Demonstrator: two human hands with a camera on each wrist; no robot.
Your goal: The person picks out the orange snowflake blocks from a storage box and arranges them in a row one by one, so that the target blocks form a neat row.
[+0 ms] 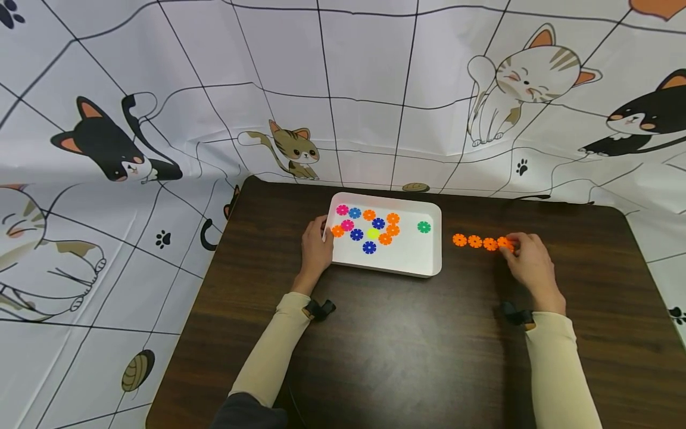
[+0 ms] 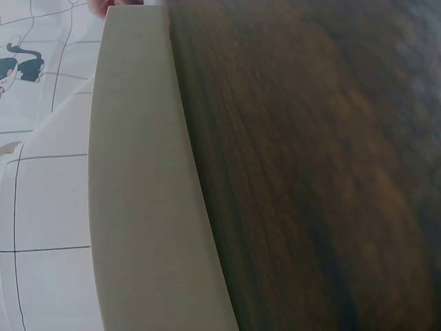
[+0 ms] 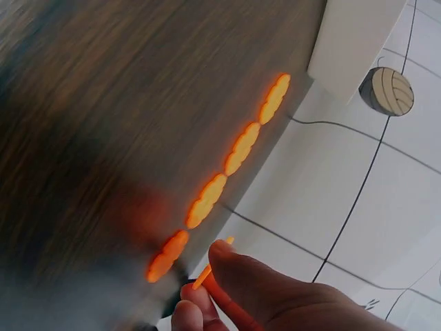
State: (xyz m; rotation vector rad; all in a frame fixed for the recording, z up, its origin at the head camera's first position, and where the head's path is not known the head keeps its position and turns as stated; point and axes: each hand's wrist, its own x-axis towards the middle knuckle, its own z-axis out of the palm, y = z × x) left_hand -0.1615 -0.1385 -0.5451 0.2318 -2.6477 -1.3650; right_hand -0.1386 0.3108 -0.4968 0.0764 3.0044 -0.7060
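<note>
My right hand [image 1: 533, 268] pinches an orange flower-shaped disc [image 3: 204, 274] between thumb and fingers, raised over the table in the right wrist view. Beneath and beyond it, several orange discs [image 3: 207, 201] lie flat in a row, which in the head view runs leftward from the fingertips [image 1: 474, 241]. My left hand [image 1: 316, 249] grips the left edge of a white tray [image 1: 412, 256], thumb at the rim. Inside the tray lie loose discs: several orange, three dark blue [image 1: 369, 247], two pink [image 1: 342, 210], one light blue, one yellow-green [image 1: 373, 233], and a green one [image 1: 424, 227] apart at the right.
The dark wooden table [image 1: 396, 345] extends in front of the tray and past both arms. Behind it and at its sides hangs a white sheet [image 1: 364, 125] with cat drawings and grid lines. The tray's outer wall [image 2: 145, 165] fills much of the left wrist view.
</note>
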